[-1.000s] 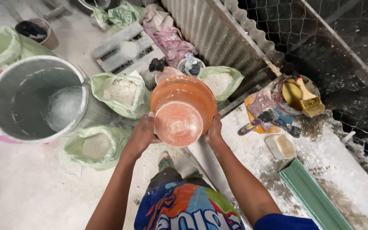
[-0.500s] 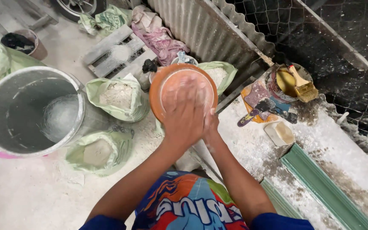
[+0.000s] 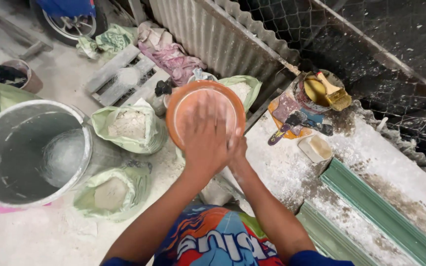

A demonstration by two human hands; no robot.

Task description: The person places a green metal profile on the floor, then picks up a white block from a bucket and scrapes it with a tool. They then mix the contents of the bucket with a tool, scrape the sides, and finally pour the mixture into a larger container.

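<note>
Head view, looking straight down. Orange bowl (image 3: 206,114) at frame centre, held up off the ground, its mouth tilted toward the camera. Left hand (image 3: 204,143) lies flat across the bowl's opening, fingers spread, palm dusted white and motion-blurred; it presses on the contents or inner face, not clenched. Right hand (image 3: 237,153) sits at the bowl's lower right rim, mostly hidden behind the left; it seems to brace the bowl from below, but I cannot tell how its fingers close. Just left of the bowl, an open green sack (image 3: 130,127) of white powder; a second green sack (image 3: 112,193) at lower left; a third (image 3: 244,88) behind the bowl. Large metal drum (image 3: 30,152) at left, whitish residue inside. At upper right, a paint tin with a brush (image 3: 324,91) on the dusty ledge (image 3: 371,162). Risks, as judged: the bowl rests on a partial grip, so a hard push from the palm could tip it and spill powder; loose powder may also puff up toward the face.
</note>
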